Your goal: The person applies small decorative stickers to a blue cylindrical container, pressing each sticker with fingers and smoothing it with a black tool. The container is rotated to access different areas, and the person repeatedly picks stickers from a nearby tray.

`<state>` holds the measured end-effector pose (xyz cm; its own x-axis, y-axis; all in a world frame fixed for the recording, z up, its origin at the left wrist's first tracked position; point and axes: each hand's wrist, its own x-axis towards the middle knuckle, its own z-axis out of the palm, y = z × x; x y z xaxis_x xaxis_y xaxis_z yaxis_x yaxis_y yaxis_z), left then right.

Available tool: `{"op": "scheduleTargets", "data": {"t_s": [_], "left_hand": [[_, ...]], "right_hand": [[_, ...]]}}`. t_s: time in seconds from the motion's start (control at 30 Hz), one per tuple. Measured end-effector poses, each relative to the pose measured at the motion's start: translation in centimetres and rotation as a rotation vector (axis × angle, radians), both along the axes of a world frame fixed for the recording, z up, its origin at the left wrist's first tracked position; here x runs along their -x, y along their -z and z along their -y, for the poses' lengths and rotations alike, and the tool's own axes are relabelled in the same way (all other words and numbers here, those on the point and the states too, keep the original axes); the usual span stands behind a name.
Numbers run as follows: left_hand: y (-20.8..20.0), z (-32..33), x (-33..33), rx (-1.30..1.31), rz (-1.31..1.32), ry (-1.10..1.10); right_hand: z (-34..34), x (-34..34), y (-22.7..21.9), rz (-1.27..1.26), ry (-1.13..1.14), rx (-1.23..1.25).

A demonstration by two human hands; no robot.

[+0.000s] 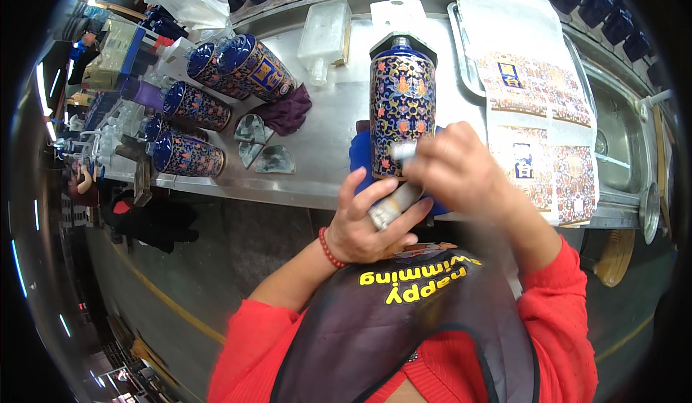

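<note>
A dark blue bottle (401, 107) with a dense floral pattern and a clear neck lies on the metal worktable, its base toward me. Close to that base, my left hand (353, 230) is closed around a small pale, blocky piece (387, 213) with a greyish end. My right hand (461, 169), smeared by motion, pinches a small white piece (404, 150) in front of the bottle's lower end; its exact kind is unclear. Under the bottle, a blue cloth or pad (358, 154) shows at the table's front edge.
Several patterned blue bottles (257, 68) stand at the left beside a purple cloth (288, 111) and curved dark pieces (275, 159). A clear bottle (324, 32) lies farther back. Patterned decal sheets (540, 140) cover the right side, next to a metal sink (620, 147).
</note>
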<state>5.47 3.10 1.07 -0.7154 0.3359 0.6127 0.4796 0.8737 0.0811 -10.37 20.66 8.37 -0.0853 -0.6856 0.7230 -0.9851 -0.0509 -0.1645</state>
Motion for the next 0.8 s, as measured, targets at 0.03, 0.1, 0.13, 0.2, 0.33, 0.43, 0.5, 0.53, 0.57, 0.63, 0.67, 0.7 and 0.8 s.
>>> {"op": "scheduleTargets", "data": {"t_s": [0.03, 0.1, 0.13, 0.2, 0.33, 0.43, 0.5, 0.53, 0.57, 0.63, 0.67, 0.7, 0.8], "left_hand": [[0.2, 0.1, -0.4, -0.036, -0.077, 0.013], [0.5, 0.2, -1.1, -0.113, -0.145, 0.001], [0.6, 0.3, -1.2, -0.156, -0.114, -0.011], [0.8, 0.7, -1.0, -0.266, -0.064, -0.085], [0.9, 1.4, 0.5, -0.355, -0.012, -0.234], [0.8, 1.3, 1.3, -0.297, 0.046, -0.21], [0.8, 1.0, 1.4, -0.256, 0.058, -0.203], [0.8, 1.0, 1.4, -0.208, 0.044, -0.199], [0.7, 1.0, 1.3, -0.159, 0.032, -0.194], [0.7, 1.1, 1.2, -0.096, 0.003, -0.192], [0.7, 1.1, 1.2, -0.08, 0.0, -0.192], [0.7, 1.1, 1.2, -0.068, -0.013, -0.19], [0.6, 0.9, 1.2, -0.03, -0.05, -0.17]], "right_hand": [[0.0, 0.1, 0.0, 0.009, -0.154, 0.003], [-0.2, 0.3, -0.1, 0.363, -0.262, -0.139], [-0.2, 0.8, -0.2, 0.539, -0.328, -0.05], [0.2, 1.7, -0.2, 0.841, -0.022, -0.036], [-0.1, 0.8, 0.9, 0.138, -0.13, 0.041], [-2.6, -0.9, 3.3, 0.578, -0.249, -0.112], [-4.3, -1.0, 5.2, 0.924, 0.013, -0.051], [-5.0, -1.0, 6.0, 1.005, 0.009, -0.003], [-5.3, -1.0, 6.7, 1.121, 0.016, 0.058], [-5.5, -0.9, 7.4, 1.302, 0.077, 0.066], [-5.4, -0.9, 7.5, 1.236, 0.061, 0.101], [-5.0, -0.8, 7.3, 1.185, 0.067, 0.108], [-3.7, -0.8, 6.2, 1.116, 0.111, 0.066]]}}
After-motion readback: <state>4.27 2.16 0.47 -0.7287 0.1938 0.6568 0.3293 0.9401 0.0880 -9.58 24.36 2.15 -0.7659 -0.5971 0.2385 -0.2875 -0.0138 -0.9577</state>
